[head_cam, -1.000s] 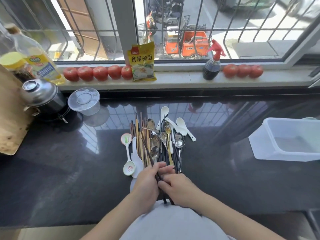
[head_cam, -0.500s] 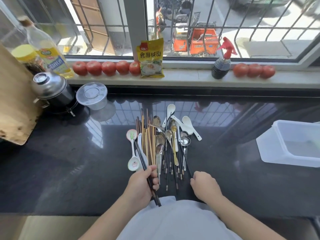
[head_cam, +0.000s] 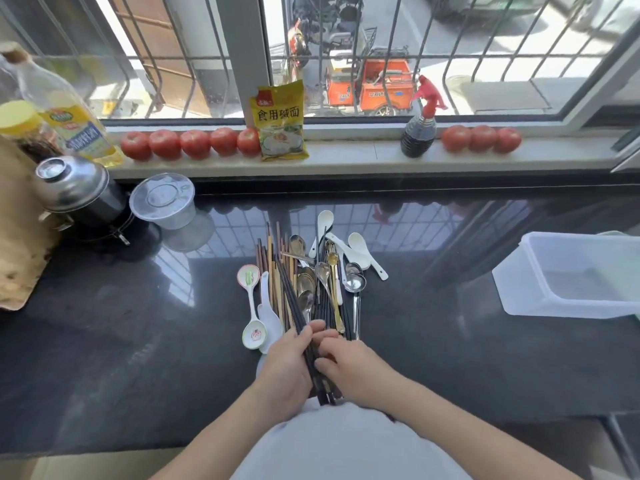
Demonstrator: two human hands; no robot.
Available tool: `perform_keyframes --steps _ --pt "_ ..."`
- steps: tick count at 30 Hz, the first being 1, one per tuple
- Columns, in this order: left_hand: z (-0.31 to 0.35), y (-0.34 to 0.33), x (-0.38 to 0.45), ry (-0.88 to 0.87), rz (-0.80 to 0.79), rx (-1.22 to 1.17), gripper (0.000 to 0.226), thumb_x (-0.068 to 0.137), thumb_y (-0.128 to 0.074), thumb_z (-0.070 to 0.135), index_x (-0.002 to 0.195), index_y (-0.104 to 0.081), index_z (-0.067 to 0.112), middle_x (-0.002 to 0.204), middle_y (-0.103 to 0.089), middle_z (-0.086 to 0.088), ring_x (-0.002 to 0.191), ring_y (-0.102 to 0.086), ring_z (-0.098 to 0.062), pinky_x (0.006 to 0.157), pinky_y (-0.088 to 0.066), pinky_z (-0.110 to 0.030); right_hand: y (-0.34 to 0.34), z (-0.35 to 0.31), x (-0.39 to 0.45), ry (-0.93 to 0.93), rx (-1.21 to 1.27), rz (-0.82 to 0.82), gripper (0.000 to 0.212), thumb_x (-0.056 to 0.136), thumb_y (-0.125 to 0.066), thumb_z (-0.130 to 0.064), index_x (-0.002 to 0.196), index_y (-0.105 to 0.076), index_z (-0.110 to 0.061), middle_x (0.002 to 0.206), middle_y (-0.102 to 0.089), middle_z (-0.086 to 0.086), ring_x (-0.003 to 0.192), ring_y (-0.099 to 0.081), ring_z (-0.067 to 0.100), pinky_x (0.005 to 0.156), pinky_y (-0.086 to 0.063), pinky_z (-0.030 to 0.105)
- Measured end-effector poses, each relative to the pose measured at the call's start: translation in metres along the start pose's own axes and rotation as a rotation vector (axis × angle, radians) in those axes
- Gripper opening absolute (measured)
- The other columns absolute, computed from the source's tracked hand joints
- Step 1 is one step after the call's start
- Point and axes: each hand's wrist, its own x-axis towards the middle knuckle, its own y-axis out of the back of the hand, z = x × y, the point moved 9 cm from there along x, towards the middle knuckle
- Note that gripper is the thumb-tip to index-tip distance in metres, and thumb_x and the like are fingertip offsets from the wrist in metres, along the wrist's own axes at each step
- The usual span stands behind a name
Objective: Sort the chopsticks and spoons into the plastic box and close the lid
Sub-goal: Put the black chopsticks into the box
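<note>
- Half a second ago the right hand (head_cam: 349,370) lay apart from the pile, fingers curled on nothing. Now it has come back against the left hand (head_cam: 289,367), and its fingers pinch the near ends of the dark chopsticks (head_cam: 294,306) that the left hand grips.
- The left hand's fingers are wrapped round that bundle, thumb over the top. The bundle looks thicker than before.
- My reading: the person is collecting dark chopsticks from the heap into the left hand, a few at a time. Nothing has gone into the box yet.
- The held bundle's long axis runs near to far, tilted a little leftward at its far tips. Its near ends poke out just past both hands, toward the person's body.
- The rest of the pile, wooden chopsticks (head_cam: 275,271), metal spoons (head_cam: 355,282) and white ceramic spoons (head_cam: 360,252), lies on the black counter (head_cam: 121,323) just beyond the hands, mostly aligned the same way.
- The plastic box (head_cam: 568,275) sits open at the far right, well apart from the pile. Its lid cannot be picked out with certainty.
</note>
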Motion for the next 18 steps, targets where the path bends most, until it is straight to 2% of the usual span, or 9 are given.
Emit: perform_keyframes --steps 2,3,5,8,10,13,15,18 --pt "0.004 0.022 0.0 -0.042 0.141 -0.026 0.021 0.111 -0.038 0.017 0.115 -0.053 0.002 0.075 -0.062 -0.013 0.077 -0.067 -0.032 0.064 -0.059 -0.044 -0.007 0.018 0.007 -0.079 0.064 -0.024 0.027 0.096 -0.047 -0.037 0.082 -0.062 -0.019 0.085 -0.071 -0.001 0.081 -0.067 0.025 0.078 -0.056 0.038" --pt "0.006 0.035 0.0 -0.054 0.218 -0.071 0.019 0.11 -0.039 0.015 0.11 -0.053 0.003 0.071 -0.055 -0.012 0.075 -0.065 -0.033 0.065 -0.059 -0.046 -0.004 0.035 0.01 -0.161 0.087 0.022 0.03 0.095 -0.048 -0.04 0.081 -0.062 -0.018 0.082 -0.071 0.0 0.079 -0.068 0.025 0.077 -0.057 0.038" --pt "0.007 0.055 -0.004 -0.054 0.32 -0.147 0.018 0.11 -0.04 0.014 0.103 -0.053 0.004 0.069 -0.047 -0.009 0.064 -0.058 -0.029 0.064 -0.058 -0.044 0.01 0.067 0.017 -0.31 0.004 0.167 0.026 0.096 -0.05 -0.042 0.088 -0.06 -0.019 0.093 -0.072 0.004 0.089 -0.067 0.03 0.078 -0.054 0.036" --pt "0.001 0.067 -0.006 -0.014 0.321 -0.183 0.015 0.109 -0.04 0.015 0.103 -0.05 0.007 0.065 -0.046 -0.006 0.048 -0.044 -0.02 0.047 -0.048 -0.03 0.024 0.078 0.032 -0.36 -0.142 0.311 0.025 0.101 -0.051 -0.042 0.105 -0.051 -0.018 0.107 -0.068 0.009 0.099 -0.064 0.035 0.075 -0.047 0.038" --pt "-0.004 0.069 -0.005 -0.004 0.303 -0.167 0.01 0.108 -0.041 0.014 0.105 -0.049 0.009 0.064 -0.046 -0.005 0.044 -0.039 -0.018 0.044 -0.039 -0.026 0.022 0.074 0.045 -0.356 -0.19 0.324 0.026 0.102 -0.05 -0.039 0.11 -0.049 -0.015 0.111 -0.067 0.011 0.102 -0.064 0.037 0.075 -0.046 0.039" --pt "-0.004 0.067 -0.007 -0.004 0.283 -0.127 0.011 0.108 -0.041 0.015 0.104 -0.049 0.009 0.064 -0.046 -0.005 0.043 -0.036 -0.017 0.044 -0.034 -0.026 0.019 0.082 0.054 -0.454 -0.155 0.309 0.027 0.103 -0.05 -0.036 0.113 -0.051 -0.01 0.116 -0.066 0.014 0.108 -0.062 0.037 0.078 -0.045 0.039" --pt "-0.002 0.066 -0.009 -0.002 0.281 -0.126 0.011 0.108 -0.041 0.014 0.103 -0.049 0.008 0.063 -0.046 -0.004 0.042 -0.035 -0.017 0.045 -0.033 -0.026 0.021 0.089 0.056 -0.509 -0.112 0.305 0.027 0.102 -0.054 -0.037 0.109 -0.055 -0.011 0.115 -0.066 0.012 0.108 -0.062 0.035 0.08 -0.047 0.038" --pt "-0.004 0.067 -0.009 0.005 0.279 -0.129 0.012 0.108 -0.04 0.014 0.104 -0.049 0.007 0.062 -0.046 -0.004 0.042 -0.035 -0.016 0.046 -0.032 -0.025 0.02 0.101 0.058 -0.567 -0.022 0.285 0.027 0.098 -0.061 -0.041 0.093 -0.057 -0.014 0.106 -0.069 0.009 0.1 -0.065 0.032 0.079 -0.051 0.037"
